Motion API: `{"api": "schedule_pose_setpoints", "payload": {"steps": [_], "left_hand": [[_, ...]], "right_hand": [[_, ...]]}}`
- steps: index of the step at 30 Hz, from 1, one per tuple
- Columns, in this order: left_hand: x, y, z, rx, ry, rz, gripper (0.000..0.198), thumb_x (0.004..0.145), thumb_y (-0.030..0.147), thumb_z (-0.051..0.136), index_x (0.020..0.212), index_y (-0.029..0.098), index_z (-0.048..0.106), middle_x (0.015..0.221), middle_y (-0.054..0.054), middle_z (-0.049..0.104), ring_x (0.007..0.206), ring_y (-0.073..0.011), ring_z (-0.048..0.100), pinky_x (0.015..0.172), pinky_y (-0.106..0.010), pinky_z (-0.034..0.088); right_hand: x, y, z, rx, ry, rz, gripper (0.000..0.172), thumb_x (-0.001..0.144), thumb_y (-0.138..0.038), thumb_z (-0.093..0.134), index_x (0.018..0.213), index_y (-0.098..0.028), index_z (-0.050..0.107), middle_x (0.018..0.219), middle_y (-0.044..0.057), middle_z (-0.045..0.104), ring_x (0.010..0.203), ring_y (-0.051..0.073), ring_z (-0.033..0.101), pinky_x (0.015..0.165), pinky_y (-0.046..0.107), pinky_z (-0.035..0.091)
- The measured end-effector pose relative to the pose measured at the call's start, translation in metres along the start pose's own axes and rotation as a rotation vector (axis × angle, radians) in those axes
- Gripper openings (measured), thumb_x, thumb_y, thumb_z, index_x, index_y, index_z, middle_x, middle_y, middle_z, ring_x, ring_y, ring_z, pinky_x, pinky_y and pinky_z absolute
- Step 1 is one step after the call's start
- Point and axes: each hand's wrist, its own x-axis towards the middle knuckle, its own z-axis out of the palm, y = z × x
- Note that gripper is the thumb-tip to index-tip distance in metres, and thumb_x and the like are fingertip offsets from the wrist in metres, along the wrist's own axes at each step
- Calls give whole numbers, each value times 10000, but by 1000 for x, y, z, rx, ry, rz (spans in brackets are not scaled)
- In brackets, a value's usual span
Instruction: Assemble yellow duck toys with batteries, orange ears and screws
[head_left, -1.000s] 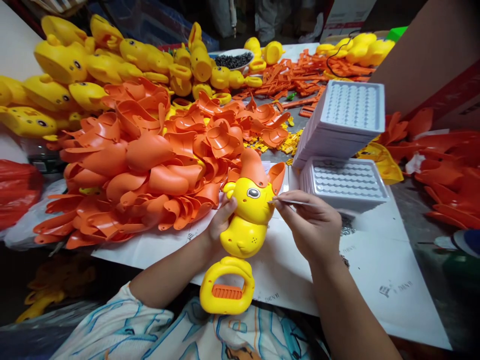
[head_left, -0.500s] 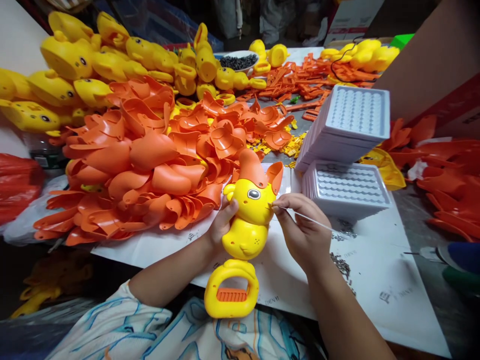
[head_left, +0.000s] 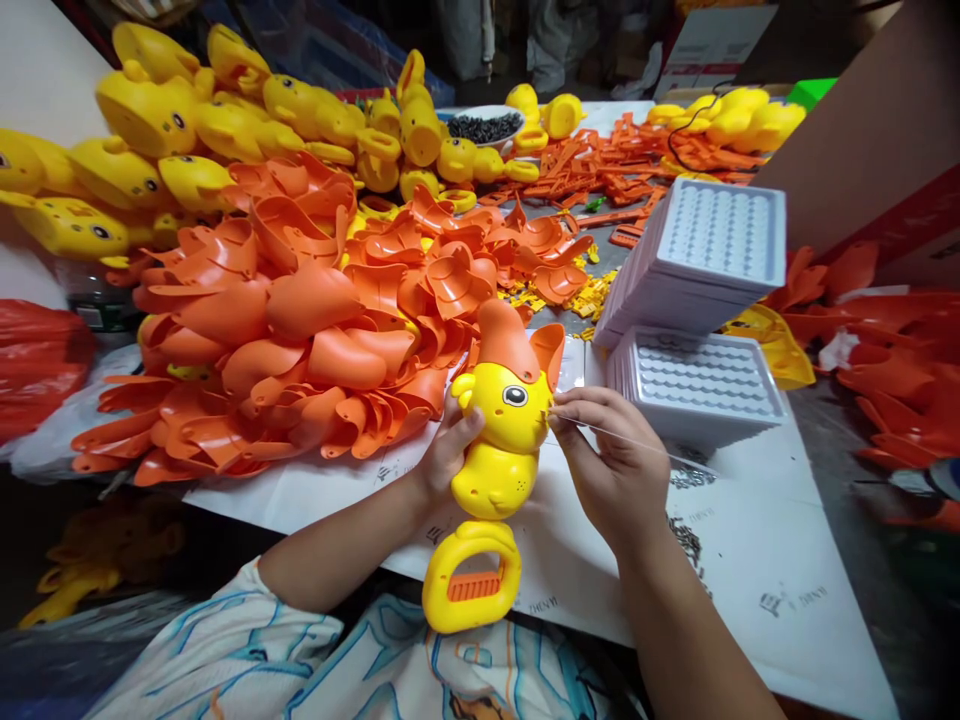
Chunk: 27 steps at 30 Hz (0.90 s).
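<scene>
Yellow toy (head_left: 504,415) is held in the left grip (head_left: 444,455); beside the toy's head, the right grip (head_left: 611,465) pinches a thin strip (head_left: 637,440).

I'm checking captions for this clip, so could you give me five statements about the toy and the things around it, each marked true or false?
1. The left hand holds the yellow toy. True.
2. The right hand lies flat on the paper. False: its thumb and fingers pinch a thin pale strand beside the toy.
3. Orange shell pieces are heaped to the left of the toy. True.
4. The bowl at the back holds yellow pieces. False: it holds small black pieces.
5. Stacked white trays stand to the right of the toy. True.
</scene>
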Motion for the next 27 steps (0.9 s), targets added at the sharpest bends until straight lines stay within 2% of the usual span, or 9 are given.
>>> {"api": "schedule_pose_setpoints", "payload": {"steps": [4, 6, 10, 13, 16, 22, 27], "left_hand": [[-1, -1, -3, 14, -13, 41, 635, 585, 640, 882, 994, 184, 711, 928, -74, 751, 948, -290, 707, 754, -358, 549], [-1, -1, -5, -23, -19, 35, 632, 589, 610, 896, 1017, 183, 713, 985, -75, 766, 972, -281, 708, 794, -362, 568], [-2, 2, -7, -179, -119, -100, 698, 599, 590, 899, 1114, 150, 731, 1035, -71, 787, 894, -230, 732, 826, -339, 608], [-3, 3, -6, -207, -179, -186, 711, 600, 597, 899, 1119, 139, 738, 973, -55, 797, 817, -205, 743, 802, -314, 617], [-2, 2, -7, -207, -170, -179, 714, 582, 582, 914, 1112, 141, 731, 978, -50, 798, 825, -208, 748, 791, -313, 618], [3, 1, -14, -214, -244, -236, 757, 603, 674, 856, 1132, 149, 727, 965, -65, 802, 833, -224, 760, 735, -308, 615], [0, 4, -11, -148, -240, -164, 675, 631, 654, 848, 1086, 167, 741, 957, -40, 792, 831, -212, 743, 781, -305, 600]], "right_hand": [[0, 2, 1, 66, -18, 42, 47, 898, -108, 669, 886, -149, 688, 983, 43, 632, 942, 72, 633, 850, 189, 551], [-2, 3, 0, 149, -26, 102, 60, 891, -118, 684, 928, -163, 697, 1009, 46, 621, 960, 78, 629, 840, 193, 551], [-6, 3, -1, 298, -50, 159, 220, 873, -125, 707, 1076, -205, 677, 1105, 54, 597, 1027, 97, 617, 835, 202, 554], [-6, 1, -3, 287, -54, 79, 197, 872, -60, 676, 1009, -201, 674, 1109, 45, 582, 1059, 85, 605, 898, 197, 539], [-7, 1, -4, 246, -54, 50, 188, 873, -34, 657, 978, -190, 666, 1080, 41, 587, 1037, 74, 607, 907, 189, 524], [-6, 5, -5, 356, -104, 171, 232, 905, -86, 648, 1032, -265, 726, 1135, 36, 595, 1104, 86, 608, 912, 181, 541], [-4, 6, -3, 423, -72, 252, 164, 949, -178, 643, 1022, -279, 749, 1099, 38, 587, 1088, 56, 594, 931, 149, 529]]}}
